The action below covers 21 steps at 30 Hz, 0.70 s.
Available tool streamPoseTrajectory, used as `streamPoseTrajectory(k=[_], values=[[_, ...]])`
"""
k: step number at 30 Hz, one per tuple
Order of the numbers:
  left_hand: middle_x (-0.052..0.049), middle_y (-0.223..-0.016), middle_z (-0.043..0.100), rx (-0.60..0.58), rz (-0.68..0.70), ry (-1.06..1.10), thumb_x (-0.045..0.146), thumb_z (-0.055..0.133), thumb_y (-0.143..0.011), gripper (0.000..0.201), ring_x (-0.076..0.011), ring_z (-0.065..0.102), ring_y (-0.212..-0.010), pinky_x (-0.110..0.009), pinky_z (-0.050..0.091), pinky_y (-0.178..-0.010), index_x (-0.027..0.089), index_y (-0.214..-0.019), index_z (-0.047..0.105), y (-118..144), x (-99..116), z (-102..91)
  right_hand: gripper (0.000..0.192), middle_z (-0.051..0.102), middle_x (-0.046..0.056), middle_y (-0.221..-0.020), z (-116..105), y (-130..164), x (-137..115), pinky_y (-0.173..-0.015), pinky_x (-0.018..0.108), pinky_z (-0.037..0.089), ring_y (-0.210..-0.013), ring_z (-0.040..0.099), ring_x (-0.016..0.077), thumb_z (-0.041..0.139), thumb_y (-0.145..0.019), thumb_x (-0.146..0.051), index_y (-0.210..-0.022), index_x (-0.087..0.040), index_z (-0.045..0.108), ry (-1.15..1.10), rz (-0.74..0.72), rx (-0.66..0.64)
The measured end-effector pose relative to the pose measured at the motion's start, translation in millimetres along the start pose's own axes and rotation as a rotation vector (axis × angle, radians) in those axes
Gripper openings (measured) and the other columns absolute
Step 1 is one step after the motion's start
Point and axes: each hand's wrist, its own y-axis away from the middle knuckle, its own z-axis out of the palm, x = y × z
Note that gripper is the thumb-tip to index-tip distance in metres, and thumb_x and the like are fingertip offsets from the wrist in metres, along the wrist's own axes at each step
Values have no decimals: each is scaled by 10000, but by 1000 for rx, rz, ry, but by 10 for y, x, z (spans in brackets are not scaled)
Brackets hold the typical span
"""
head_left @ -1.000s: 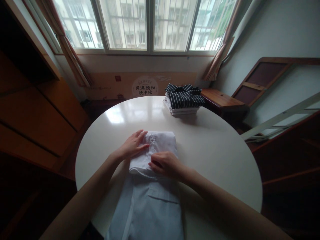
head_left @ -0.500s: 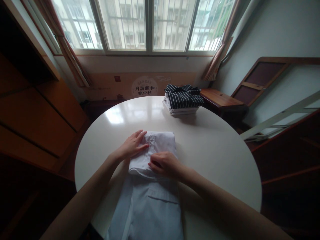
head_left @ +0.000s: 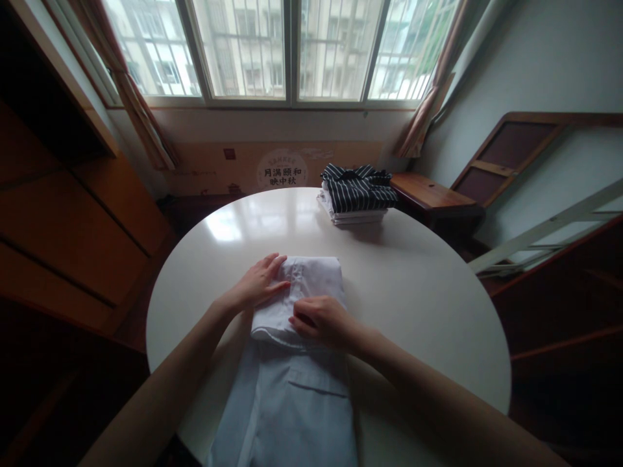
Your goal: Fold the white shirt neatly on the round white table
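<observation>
A white shirt (head_left: pixel 296 402) lies lengthwise on the round white table, its far part folded over into a flat rectangle with a curved hem facing me. A pocket-like flap shows on the near part, which runs off the bottom of the view. My left hand (head_left: pixel 260 282) rests open on the far left edge of the fold, thumb and fingers spread on the cloth. Beside it, my right hand (head_left: pixel 324 319) is curled into a loose fist against the right side of the folded part. No cloth is visible inside the fist.
Toward the back right of the white table (head_left: pixel 418 292) is a stack of folded white garments (head_left: pixel 357 218), topped by a black-and-white striped garment (head_left: pixel 360 188). A wooden stool or small bench (head_left: pixel 431 191) stands beyond the table's right edge. Wooden cabinets (head_left: pixel 73 227) stand at left.
</observation>
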Motion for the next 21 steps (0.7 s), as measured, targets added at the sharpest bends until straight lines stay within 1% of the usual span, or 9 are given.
streamPoseTrajectory(k=[7,12,14,16,17,19,21], values=[[-145,-1460,318,16,5,14,586,435,-846,676,-285,322,-1336,-441,295,-1092,200,-1389,325,-4,-19,10,257,472,-27,-604,5,0,24,-576,215,247,-553,318,50,451,-868,-280,-646,-150,436,2,-15,9],[-151,-1468,305,-1,-3,4,584,427,-849,688,-286,308,-1344,-433,283,-1100,182,-1397,319,-1,-3,-4,250,482,-28,-605,15,7,18,-572,214,252,-548,324,49,459,-867,-277,-651,-151,449,6,-13,5],[-154,-1470,301,-6,-6,3,582,429,-850,695,-286,306,-1345,-428,281,-1102,174,-1401,317,1,6,-12,247,494,-24,-610,-4,8,26,-570,209,268,-546,345,51,458,-869,-282,-659,-152,474,-9,-11,29],[-153,-1472,297,-14,-14,8,579,430,-850,696,-286,306,-1346,-428,280,-1102,172,-1403,316,3,17,-22,223,519,-16,-635,-51,2,63,-575,200,305,-558,390,58,459,-868,-283,-694,-155,514,-48,11,106],[-152,-1474,295,-17,-19,11,580,430,-849,697,-287,304,-1347,-429,280,-1103,172,-1403,317,3,23,-27,196,538,-9,-660,-84,-3,97,-587,197,331,-575,422,64,462,-865,-275,-725,-157,534,-68,35,175],[-152,-1474,296,-23,-24,13,582,430,-849,701,-287,297,-1351,-428,273,-1107,167,-1403,320,1,32,-37,133,580,15,-737,-158,-15,198,-643,206,389,-651,493,88,471,-850,-242,-803,-159,563,-79,109,355],[-155,-1468,307,-23,-22,14,576,431,-851,699,-282,300,-1350,-420,270,-1111,156,-1400,328,-5,36,-44,127,613,55,-840,-225,-25,333,-742,251,430,-776,541,131,477,-828,-208,-881,-151,578,-19,210,526]])
